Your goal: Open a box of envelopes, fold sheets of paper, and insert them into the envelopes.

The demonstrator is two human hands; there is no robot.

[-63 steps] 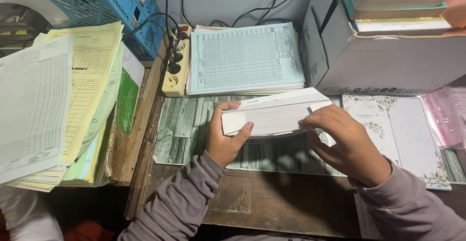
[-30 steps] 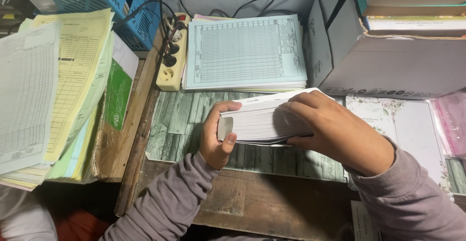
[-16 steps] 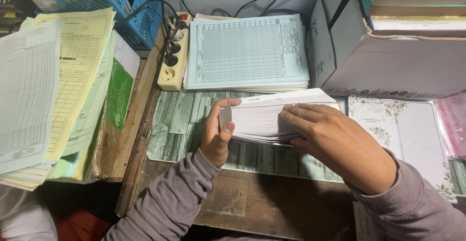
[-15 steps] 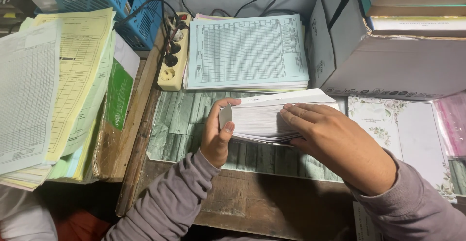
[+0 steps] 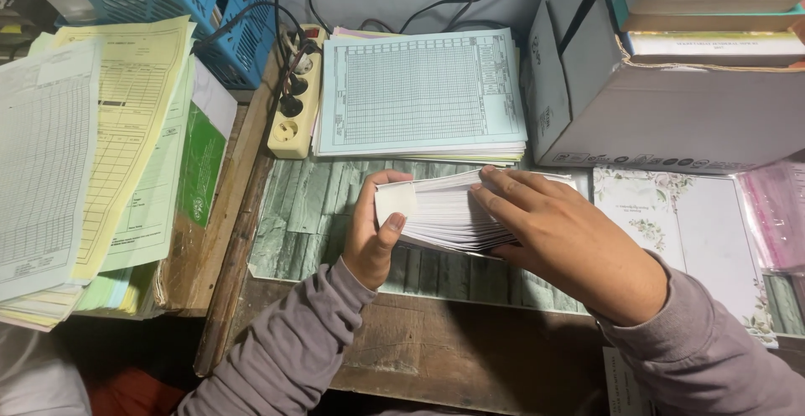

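Head view: my left hand [image 5: 371,240] pinches the paper stack [image 5: 449,215] at its end, my right hand [image 5: 570,244] pressing its edges, just below the gridded forms [image 5: 419,93]. Light, floppy, slippery sheets; best gripped at both ends.

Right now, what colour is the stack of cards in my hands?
White, seen in the head view: the stack of cards.

i have only one view, the head camera: it looks steeply down and forward from close above the green plank-patterned worktop [image 5: 310,206], facing the rear wall.
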